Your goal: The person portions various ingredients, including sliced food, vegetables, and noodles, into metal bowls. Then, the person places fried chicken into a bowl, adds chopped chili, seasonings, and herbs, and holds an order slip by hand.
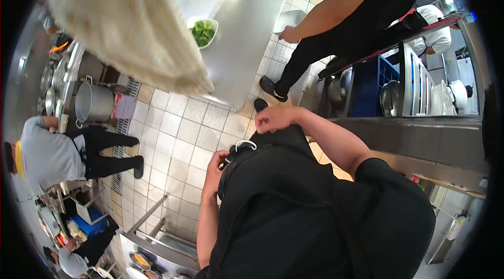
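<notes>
Grey shirt turned away, a co-worker stood at the far left near a large steel pot; a careless step back could have caused a bump in the aisle. Cream cloth hung large across the upper left, in front of part of the steel table; had it swung low, it might have trailed into the white bowl of leafy greens. Near the centre, the person's left hand lay at the waist of the black garment, its fingers half curled beside the white cord. That cord looped out between the two hands; being loose, it might have snagged on a passing edge. The right hand was poised over the garment, fingers folded into a loose fist; from where I stood, I could not tell whether either hand gripped anything. Farther right, a second co-worker in black held a pale dish low beside the table; an unwatched turn by the person could have knocked it.
</notes>
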Action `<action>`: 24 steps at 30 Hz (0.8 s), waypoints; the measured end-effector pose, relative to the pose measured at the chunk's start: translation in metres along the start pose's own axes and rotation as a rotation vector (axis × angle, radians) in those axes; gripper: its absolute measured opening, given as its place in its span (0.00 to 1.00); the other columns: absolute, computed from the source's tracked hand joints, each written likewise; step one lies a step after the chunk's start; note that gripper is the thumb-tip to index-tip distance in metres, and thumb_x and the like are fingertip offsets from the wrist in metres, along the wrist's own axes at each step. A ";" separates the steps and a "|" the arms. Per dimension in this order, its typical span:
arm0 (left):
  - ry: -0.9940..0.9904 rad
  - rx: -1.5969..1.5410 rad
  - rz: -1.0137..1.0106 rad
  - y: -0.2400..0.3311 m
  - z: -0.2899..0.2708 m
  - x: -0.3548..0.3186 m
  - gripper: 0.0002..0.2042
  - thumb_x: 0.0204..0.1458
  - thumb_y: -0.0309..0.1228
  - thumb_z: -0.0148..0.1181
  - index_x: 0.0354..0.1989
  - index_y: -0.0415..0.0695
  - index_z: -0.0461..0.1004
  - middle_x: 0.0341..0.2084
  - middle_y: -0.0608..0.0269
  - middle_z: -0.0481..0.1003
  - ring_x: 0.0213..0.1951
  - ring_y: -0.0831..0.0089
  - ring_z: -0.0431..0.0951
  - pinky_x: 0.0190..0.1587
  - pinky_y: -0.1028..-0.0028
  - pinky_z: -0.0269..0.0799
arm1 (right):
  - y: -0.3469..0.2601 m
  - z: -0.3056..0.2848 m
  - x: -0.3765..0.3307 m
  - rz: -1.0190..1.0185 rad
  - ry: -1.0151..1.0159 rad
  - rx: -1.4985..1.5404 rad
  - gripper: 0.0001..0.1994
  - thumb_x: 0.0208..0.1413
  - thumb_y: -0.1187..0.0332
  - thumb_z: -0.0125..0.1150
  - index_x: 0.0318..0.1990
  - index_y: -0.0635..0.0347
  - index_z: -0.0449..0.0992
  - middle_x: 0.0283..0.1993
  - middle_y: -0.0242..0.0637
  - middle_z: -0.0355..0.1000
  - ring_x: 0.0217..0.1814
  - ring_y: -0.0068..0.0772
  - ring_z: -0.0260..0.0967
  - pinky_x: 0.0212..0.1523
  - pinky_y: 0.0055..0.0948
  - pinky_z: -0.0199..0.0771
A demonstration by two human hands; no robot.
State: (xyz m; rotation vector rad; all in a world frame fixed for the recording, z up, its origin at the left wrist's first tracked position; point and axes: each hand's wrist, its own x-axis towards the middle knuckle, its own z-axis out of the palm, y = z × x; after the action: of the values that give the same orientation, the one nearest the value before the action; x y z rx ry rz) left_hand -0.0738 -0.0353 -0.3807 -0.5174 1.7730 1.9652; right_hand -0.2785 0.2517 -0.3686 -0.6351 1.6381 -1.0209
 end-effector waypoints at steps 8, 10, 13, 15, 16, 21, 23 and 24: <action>0.115 -0.020 0.005 0.020 0.049 0.067 0.16 0.53 0.18 0.66 0.48 0.42 0.71 0.41 0.67 0.76 0.45 0.77 0.75 0.51 0.76 0.71 | -0.012 -0.227 0.145 -0.016 0.638 0.461 0.14 0.64 0.61 0.63 0.48 0.60 0.73 0.33 0.35 0.73 0.31 0.26 0.73 0.32 0.29 0.79; 0.112 -0.008 0.003 0.034 0.068 0.087 0.16 0.54 0.18 0.65 0.50 0.41 0.71 0.43 0.67 0.76 0.47 0.76 0.75 0.52 0.74 0.71 | -0.027 -0.269 0.189 0.079 0.675 0.494 0.15 0.65 0.61 0.63 0.51 0.61 0.72 0.34 0.37 0.74 0.31 0.27 0.74 0.32 0.30 0.81; 0.121 -0.027 -0.058 0.046 0.082 0.111 0.21 0.54 0.20 0.64 0.58 0.39 0.71 0.51 0.63 0.75 0.55 0.72 0.73 0.60 0.70 0.68 | -0.036 -0.307 0.237 0.142 0.625 0.539 0.17 0.66 0.62 0.60 0.57 0.62 0.71 0.36 0.41 0.76 0.31 0.30 0.77 0.30 0.32 0.83; -0.122 -0.374 -0.131 0.063 0.085 0.127 0.29 0.51 0.30 0.66 0.64 0.38 0.68 0.58 0.60 0.74 0.62 0.66 0.70 0.66 0.66 0.61 | -0.029 -0.322 0.254 0.095 0.552 0.560 0.18 0.66 0.64 0.58 0.58 0.64 0.71 0.37 0.43 0.78 0.30 0.31 0.78 0.29 0.33 0.83; -0.162 -0.539 -0.154 0.067 0.094 0.136 0.36 0.48 0.39 0.66 0.67 0.38 0.66 0.63 0.57 0.71 0.67 0.62 0.66 0.71 0.65 0.54 | -0.023 -0.328 0.261 0.053 0.539 0.445 0.17 0.67 0.65 0.55 0.58 0.65 0.71 0.38 0.44 0.78 0.29 0.33 0.79 0.28 0.34 0.84; -0.143 -0.584 -0.305 0.101 0.139 0.196 0.35 0.56 0.47 0.61 0.69 0.41 0.66 0.63 0.58 0.71 0.65 0.64 0.68 0.66 0.67 0.64 | -0.006 -0.357 0.266 -0.040 0.681 0.428 0.13 0.68 0.72 0.47 0.53 0.68 0.73 0.37 0.48 0.79 0.25 0.37 0.81 0.26 0.33 0.85; -0.384 -0.366 -0.273 0.094 0.151 0.232 0.29 0.65 0.48 0.53 0.69 0.43 0.67 0.60 0.59 0.73 0.62 0.68 0.72 0.63 0.70 0.69 | 0.008 -0.400 0.265 -0.034 0.738 0.352 0.11 0.68 0.73 0.46 0.51 0.69 0.72 0.36 0.51 0.79 0.26 0.37 0.81 0.26 0.33 0.85; -0.431 -0.551 -0.376 0.093 0.158 0.239 0.24 0.70 0.46 0.48 0.68 0.45 0.69 0.58 0.61 0.75 0.58 0.72 0.74 0.62 0.73 0.69 | 0.014 -0.417 0.265 -0.062 0.804 0.350 0.11 0.68 0.73 0.47 0.51 0.69 0.71 0.37 0.51 0.79 0.27 0.37 0.81 0.26 0.33 0.85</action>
State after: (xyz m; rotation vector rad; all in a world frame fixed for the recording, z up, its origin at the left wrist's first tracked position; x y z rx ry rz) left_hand -0.3220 0.1316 -0.4178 -0.5017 0.8028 2.0730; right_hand -0.7540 0.1706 -0.4788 -0.0155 2.0359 -1.6998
